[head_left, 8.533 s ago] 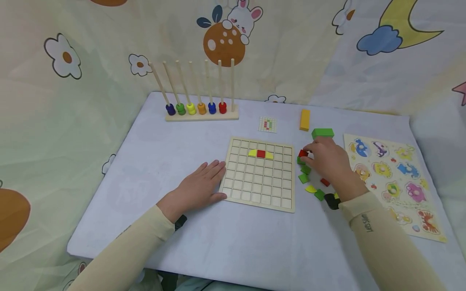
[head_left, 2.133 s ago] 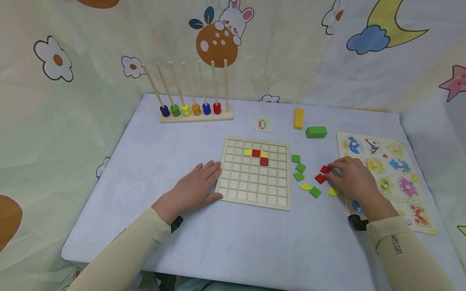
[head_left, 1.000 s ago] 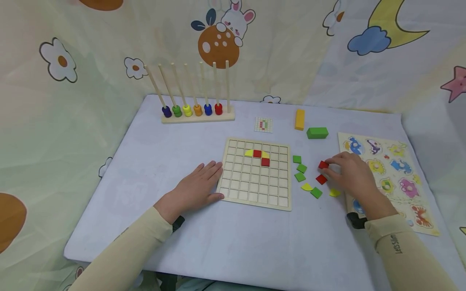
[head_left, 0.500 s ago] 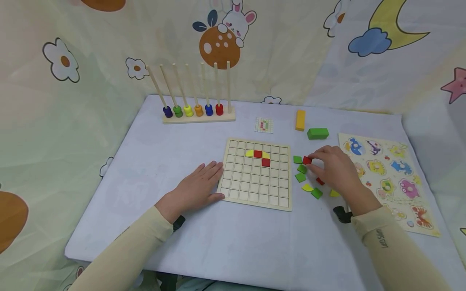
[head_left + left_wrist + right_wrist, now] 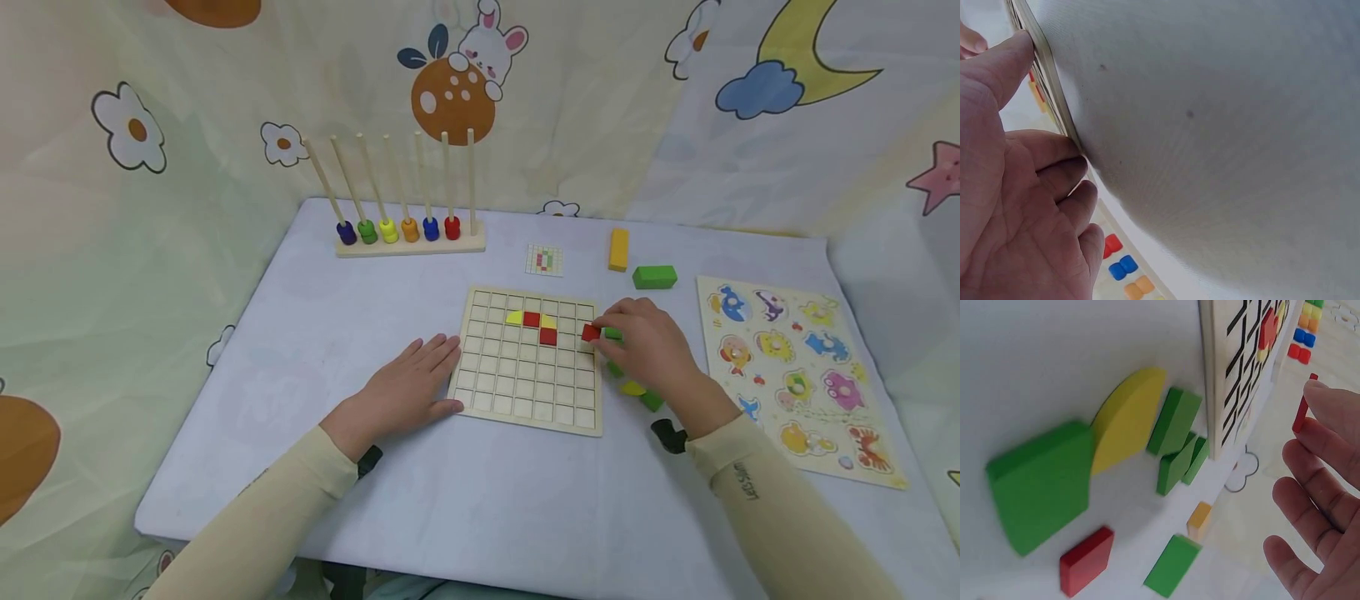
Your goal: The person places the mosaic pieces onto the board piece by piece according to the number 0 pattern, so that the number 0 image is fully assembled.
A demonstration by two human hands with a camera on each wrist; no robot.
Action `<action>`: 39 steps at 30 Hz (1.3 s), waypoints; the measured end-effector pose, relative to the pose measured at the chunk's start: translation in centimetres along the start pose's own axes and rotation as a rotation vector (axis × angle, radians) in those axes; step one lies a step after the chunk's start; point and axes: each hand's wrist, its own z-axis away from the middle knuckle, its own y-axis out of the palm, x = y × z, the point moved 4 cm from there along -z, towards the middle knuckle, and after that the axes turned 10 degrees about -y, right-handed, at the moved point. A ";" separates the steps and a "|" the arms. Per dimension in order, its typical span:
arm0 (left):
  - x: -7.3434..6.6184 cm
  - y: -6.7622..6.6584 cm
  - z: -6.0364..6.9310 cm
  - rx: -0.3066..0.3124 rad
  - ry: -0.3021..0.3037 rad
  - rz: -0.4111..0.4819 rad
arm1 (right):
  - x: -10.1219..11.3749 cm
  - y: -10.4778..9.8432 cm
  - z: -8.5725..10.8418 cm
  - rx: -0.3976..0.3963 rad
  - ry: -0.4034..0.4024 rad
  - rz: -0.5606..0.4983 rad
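My right hand [image 5: 651, 346] pinches a red square tile [image 5: 590, 332] between thumb and index finger, over the right edge of the wooden grid board [image 5: 517, 379]. In the right wrist view that tile [image 5: 1304, 407] is seen edge-on, the other fingers loosely bent. My left hand [image 5: 405, 383] lies with extended fingers against the board's left edge. On the board sit two red tiles [image 5: 548, 337] and two yellow pieces [image 5: 514, 317]. Beside it lie several green tiles [image 5: 1041, 481], a yellow rounded piece [image 5: 1127, 422] and a loose red tile [image 5: 1087, 560], partly hidden by my right hand in the head view.
A peg rack with coloured beads [image 5: 411, 248] stands at the back left. Behind the board lie a small pattern card [image 5: 544, 260], a yellow block [image 5: 618, 250] and a green block [image 5: 655, 277]. An animal picture board [image 5: 780, 400] lies at the right. Printed fabric hangs behind the table.
My right hand has picked a red tile from the loose pieces and carried it left to the board's edge. Earlier, a second red tile came onto the board. The left hand stays put.
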 end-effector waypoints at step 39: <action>0.0 0.0 0.1 -0.007 0.009 0.013 | 4.5 3.7 -2.4 0.082 -0.101 -0.003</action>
